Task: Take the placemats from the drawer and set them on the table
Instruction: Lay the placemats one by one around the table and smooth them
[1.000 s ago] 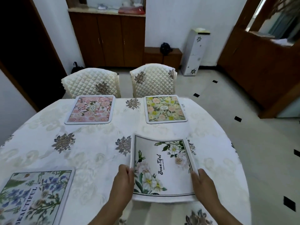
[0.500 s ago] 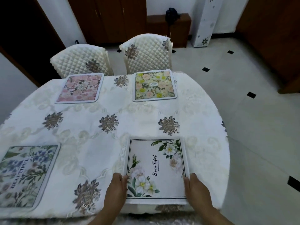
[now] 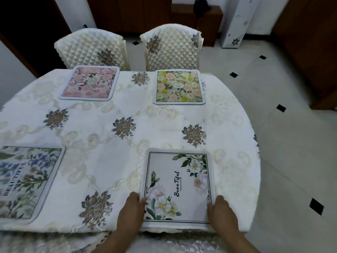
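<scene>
Placemats number four on the bench [image 3: 109, 161]. The one I am handling is the white placemat [image 3: 177, 187]: pale, with rounded corners, a thin dark line framing it, white blooms with green leaves in two opposite corners, and "BeauTiful" in black script across the middle. It lies flat at the near right edge of the bench. The pink placemat [image 3: 90, 83] and the yellow-green placemat [image 3: 179, 86] lie at the far side, each before one of two quilted chairs [image 3: 91, 48], and the blue-flowered placemat [image 3: 27, 181] lies near left. My left hand [image 3: 132, 209] is clamped on the white placemat's left edge and my right hand [image 3: 223, 212] on its right edge, thumbs on top, fingers curled down beside it.
</scene>
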Available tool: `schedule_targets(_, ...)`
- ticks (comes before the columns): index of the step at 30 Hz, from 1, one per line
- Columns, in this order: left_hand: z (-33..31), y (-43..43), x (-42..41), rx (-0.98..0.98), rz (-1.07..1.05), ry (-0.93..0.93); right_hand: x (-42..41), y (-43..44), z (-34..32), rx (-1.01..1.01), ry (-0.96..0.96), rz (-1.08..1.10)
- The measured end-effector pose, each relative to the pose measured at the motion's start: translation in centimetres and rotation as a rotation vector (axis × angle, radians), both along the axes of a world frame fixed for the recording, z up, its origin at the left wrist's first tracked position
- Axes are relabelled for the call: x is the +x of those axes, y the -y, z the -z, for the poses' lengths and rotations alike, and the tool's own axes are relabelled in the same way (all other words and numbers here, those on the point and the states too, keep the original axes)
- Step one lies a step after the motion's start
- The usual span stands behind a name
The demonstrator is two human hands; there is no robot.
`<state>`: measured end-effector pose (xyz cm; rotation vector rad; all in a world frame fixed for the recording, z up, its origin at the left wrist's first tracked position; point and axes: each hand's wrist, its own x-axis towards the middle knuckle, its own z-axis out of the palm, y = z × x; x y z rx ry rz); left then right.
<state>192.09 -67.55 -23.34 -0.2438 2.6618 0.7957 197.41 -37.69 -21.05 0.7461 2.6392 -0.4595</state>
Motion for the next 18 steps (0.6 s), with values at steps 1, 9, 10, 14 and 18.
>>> schedule_targets(1,0.1,0.1,0.2,-0.004,0.035,-0.031,0.3,0.3,0.1,0.058,-0.020,-0.028)
schedule_targets(9,2.3,-0.5,0.7,-0.119,0.286,-0.226,1.4,1.7,1.7,-0.004,0.002,-0.232)
schedule_targets(10,2.9,-0.6,0.4,-0.123,0.314,-0.233,1.1,1.6,1.9,-0.001,-0.016,-0.238)
schedule_targets(14,3.6,-1.9,-2.7,-0.083,0.393,-0.285,-1.3,0.5,3.1,0.045,-0.046,-0.286)
schedule_targets(18,3.7,-3.3,-7.6,-0.096,0.392,-0.324,-5.4,-0.8,4.0,0.055,-0.103,-0.271)
